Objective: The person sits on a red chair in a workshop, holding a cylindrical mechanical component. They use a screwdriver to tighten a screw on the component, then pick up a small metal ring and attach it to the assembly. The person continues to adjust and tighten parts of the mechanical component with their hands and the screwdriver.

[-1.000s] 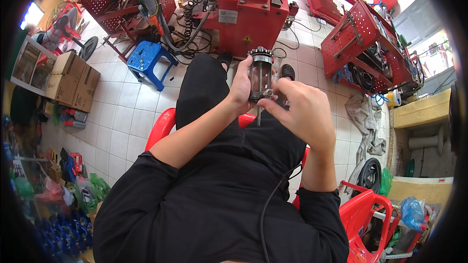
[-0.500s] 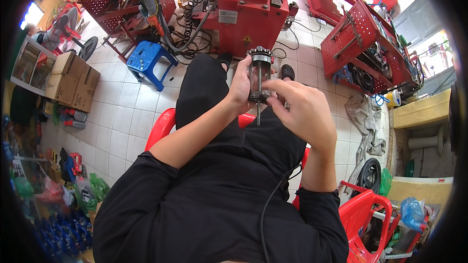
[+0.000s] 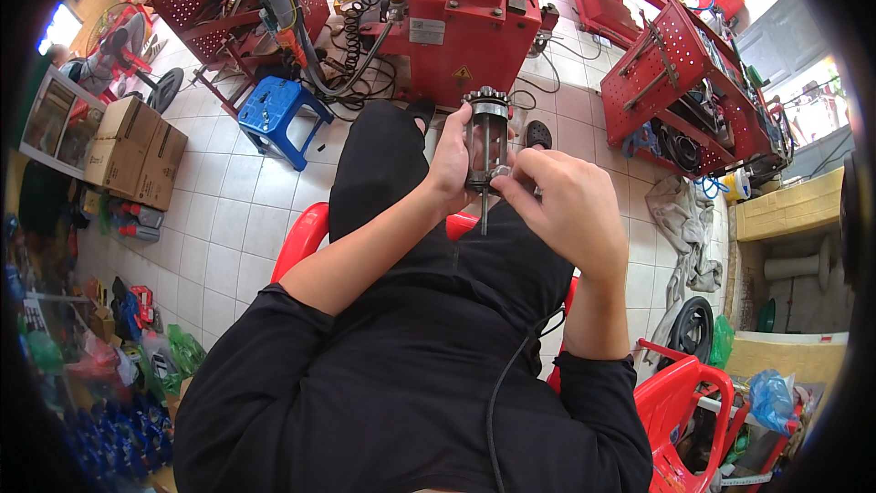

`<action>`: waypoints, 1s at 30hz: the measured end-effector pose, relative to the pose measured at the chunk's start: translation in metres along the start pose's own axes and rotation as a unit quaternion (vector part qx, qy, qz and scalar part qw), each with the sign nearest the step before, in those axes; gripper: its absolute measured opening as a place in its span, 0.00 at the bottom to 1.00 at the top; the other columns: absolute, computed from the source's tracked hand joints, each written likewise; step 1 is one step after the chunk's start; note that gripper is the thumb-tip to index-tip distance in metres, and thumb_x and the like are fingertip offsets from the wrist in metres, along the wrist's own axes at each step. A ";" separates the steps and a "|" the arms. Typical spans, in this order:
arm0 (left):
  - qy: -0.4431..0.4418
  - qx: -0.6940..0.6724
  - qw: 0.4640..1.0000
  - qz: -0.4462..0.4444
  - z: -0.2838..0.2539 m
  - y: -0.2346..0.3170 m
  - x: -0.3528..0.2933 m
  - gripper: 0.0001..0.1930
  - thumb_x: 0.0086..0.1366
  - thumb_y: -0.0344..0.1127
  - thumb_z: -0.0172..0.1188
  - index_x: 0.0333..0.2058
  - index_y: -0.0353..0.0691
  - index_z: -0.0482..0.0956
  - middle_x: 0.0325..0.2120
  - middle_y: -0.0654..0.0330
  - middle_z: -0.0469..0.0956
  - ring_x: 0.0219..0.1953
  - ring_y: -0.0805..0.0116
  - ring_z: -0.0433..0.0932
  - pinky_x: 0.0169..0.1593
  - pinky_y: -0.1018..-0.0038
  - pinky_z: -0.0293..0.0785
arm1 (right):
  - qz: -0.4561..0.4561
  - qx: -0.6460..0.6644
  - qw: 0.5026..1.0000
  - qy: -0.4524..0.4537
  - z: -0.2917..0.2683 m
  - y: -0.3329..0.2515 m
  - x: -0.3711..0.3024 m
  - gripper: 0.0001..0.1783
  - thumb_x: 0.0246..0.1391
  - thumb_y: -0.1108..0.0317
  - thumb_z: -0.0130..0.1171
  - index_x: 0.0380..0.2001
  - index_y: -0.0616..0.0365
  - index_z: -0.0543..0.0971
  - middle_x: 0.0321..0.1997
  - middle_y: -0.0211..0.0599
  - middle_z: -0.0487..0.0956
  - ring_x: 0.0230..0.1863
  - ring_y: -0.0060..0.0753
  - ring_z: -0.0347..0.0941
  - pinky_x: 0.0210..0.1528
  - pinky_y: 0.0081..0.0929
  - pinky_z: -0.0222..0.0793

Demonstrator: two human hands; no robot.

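Cradling a cylindrical metal assembly (image 3: 487, 135) above the lap (image 3: 447, 263) in the left grip (image 3: 451, 169), pinching a half-hidden end fitting (image 3: 499, 172) with the right grip (image 3: 575, 205), seemingly adjusting it and needing careful alignment next.

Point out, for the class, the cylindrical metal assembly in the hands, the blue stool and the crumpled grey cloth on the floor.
Cylindrical metal assembly (image 3: 486, 139), head view: the rod along its middle.
Blue stool (image 3: 272, 108), head view: the seat top.
Grey cloth (image 3: 683, 217), head view: its crumpled middle.
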State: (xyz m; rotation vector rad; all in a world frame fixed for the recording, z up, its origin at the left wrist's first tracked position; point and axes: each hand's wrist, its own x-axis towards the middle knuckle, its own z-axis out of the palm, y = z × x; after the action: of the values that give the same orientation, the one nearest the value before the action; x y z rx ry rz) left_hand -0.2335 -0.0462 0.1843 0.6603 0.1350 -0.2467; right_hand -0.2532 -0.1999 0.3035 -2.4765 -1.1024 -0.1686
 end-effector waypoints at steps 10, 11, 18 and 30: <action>0.013 0.002 1.000 -0.002 0.003 0.000 0.000 0.34 0.67 0.64 0.31 0.44 0.37 0.73 0.35 0.57 0.77 0.36 0.64 0.77 0.45 0.65 0.74 | -0.002 0.014 1.000 0.002 0.003 0.001 0.000 0.08 0.53 0.65 0.58 0.29 0.57 0.74 0.24 0.41 0.79 0.25 0.45 0.76 0.26 0.37 0.69; 0.013 0.002 1.000 -0.010 0.003 0.001 -0.001 0.34 0.67 0.64 0.31 0.44 0.37 0.73 0.35 0.57 0.77 0.37 0.64 0.77 0.45 0.65 0.74 | 0.010 0.007 1.000 -0.006 0.002 0.001 0.000 0.07 0.53 0.65 0.58 0.30 0.57 0.74 0.24 0.41 0.79 0.25 0.45 0.76 0.26 0.36 0.69; 0.017 -0.007 1.000 -0.007 0.008 0.004 -0.003 0.34 0.67 0.64 0.31 0.44 0.37 0.72 0.36 0.57 0.77 0.36 0.63 0.78 0.45 0.64 0.75 | -0.022 0.045 0.998 0.026 0.001 0.000 0.000 0.09 0.52 0.63 0.59 0.30 0.58 0.75 0.24 0.41 0.79 0.24 0.45 0.76 0.26 0.38 0.69; 0.012 0.005 1.000 -0.011 0.007 0.003 -0.003 0.35 0.67 0.65 0.31 0.45 0.37 0.72 0.37 0.57 0.77 0.39 0.64 0.77 0.43 0.64 0.75 | -0.030 0.025 0.999 0.025 0.007 0.005 0.000 0.09 0.52 0.63 0.60 0.32 0.56 0.75 0.24 0.40 0.79 0.24 0.45 0.76 0.26 0.37 0.69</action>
State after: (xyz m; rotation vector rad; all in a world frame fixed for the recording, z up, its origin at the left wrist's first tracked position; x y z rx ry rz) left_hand -0.2354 -0.0478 0.1926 0.6717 0.1646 -0.2611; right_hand -0.2500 -0.1999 0.2953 -2.3835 -1.1476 -0.2175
